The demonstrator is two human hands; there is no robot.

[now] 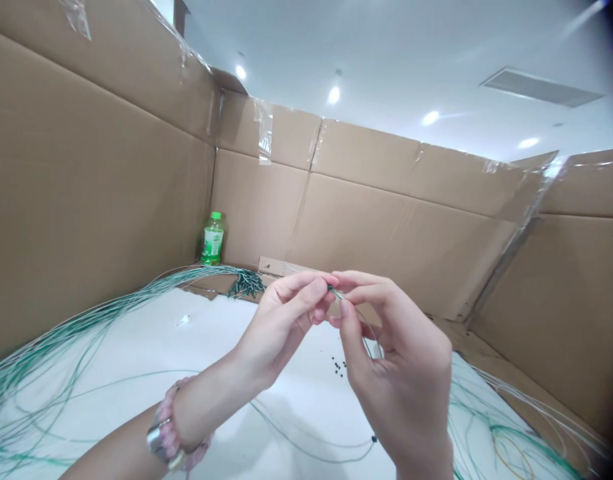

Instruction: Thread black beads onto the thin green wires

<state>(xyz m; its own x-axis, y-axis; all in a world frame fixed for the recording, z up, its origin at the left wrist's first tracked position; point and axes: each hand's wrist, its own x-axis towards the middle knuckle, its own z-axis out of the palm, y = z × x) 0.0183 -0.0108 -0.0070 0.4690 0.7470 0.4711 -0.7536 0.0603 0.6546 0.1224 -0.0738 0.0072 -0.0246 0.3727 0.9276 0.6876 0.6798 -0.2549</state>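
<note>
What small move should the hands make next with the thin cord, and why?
Probably slide the bead along the cord: both the left hand and the right hand pinch it between their fingertips, and loose beads wait on the table.

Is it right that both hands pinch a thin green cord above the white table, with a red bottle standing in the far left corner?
Not quite: the bottle is green, not red, as the head view shows. Both the left hand and right hand do pinch the thin green cord above the white table.
</note>
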